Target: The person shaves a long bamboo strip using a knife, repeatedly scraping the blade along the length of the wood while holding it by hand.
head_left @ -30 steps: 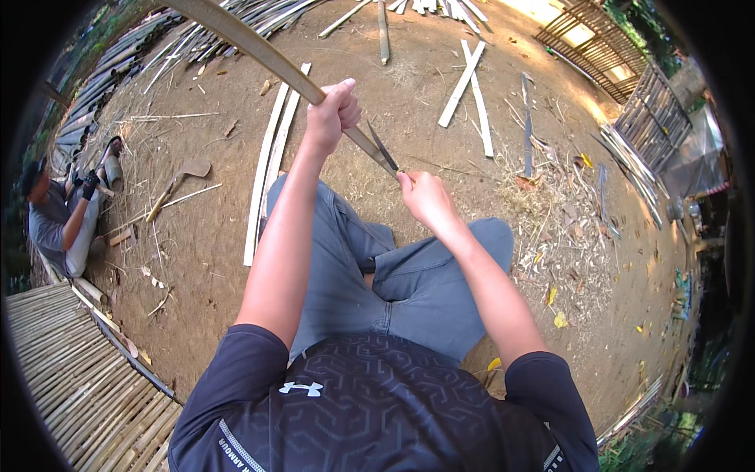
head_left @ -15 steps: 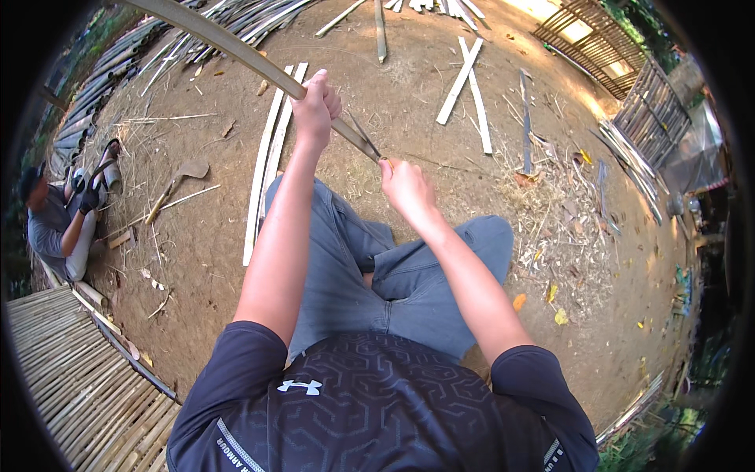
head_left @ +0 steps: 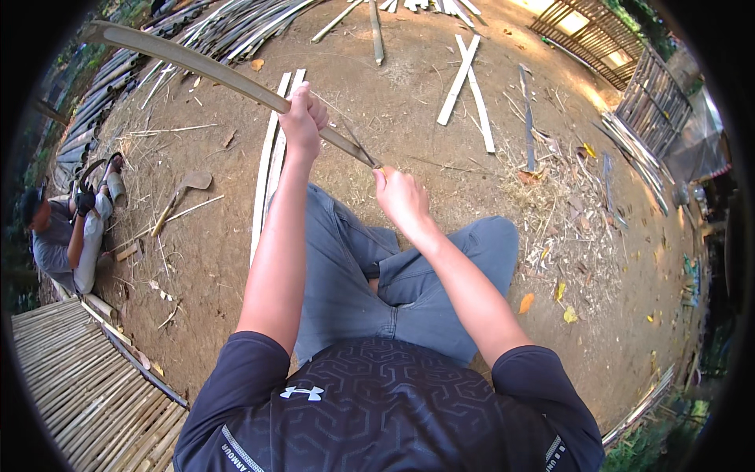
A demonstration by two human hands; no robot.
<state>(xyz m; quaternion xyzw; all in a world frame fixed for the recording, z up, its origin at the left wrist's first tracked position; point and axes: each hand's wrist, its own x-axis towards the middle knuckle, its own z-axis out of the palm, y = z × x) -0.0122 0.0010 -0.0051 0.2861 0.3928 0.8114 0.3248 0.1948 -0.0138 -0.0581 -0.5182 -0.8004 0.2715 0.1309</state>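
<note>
My left hand [head_left: 303,122] is closed around a long, slightly curved bamboo strip [head_left: 206,75]. The strip slants from the upper left down toward my right hand [head_left: 401,198]. That hand is a closed fist above my lap, at the strip's near end. From it juts the thin dark blade of a knife [head_left: 354,136], lying against the strip at a narrow angle. My right fingers hide the handle and the very end of the strip.
Two pale strips [head_left: 267,173] lie left of my knees; crossed strips [head_left: 464,86] lie ahead. A hatchet-like tool [head_left: 182,197] rests on the ground. At far left a co-worker [head_left: 59,236] sits holding a curved blade. A slatted bamboo panel [head_left: 86,377] occupies the lower left.
The strip's far end has dropped into fuller view at the upper left. Both my hands have shifted slightly left and lower. The co-worker's curved blade is raised and turned.
</note>
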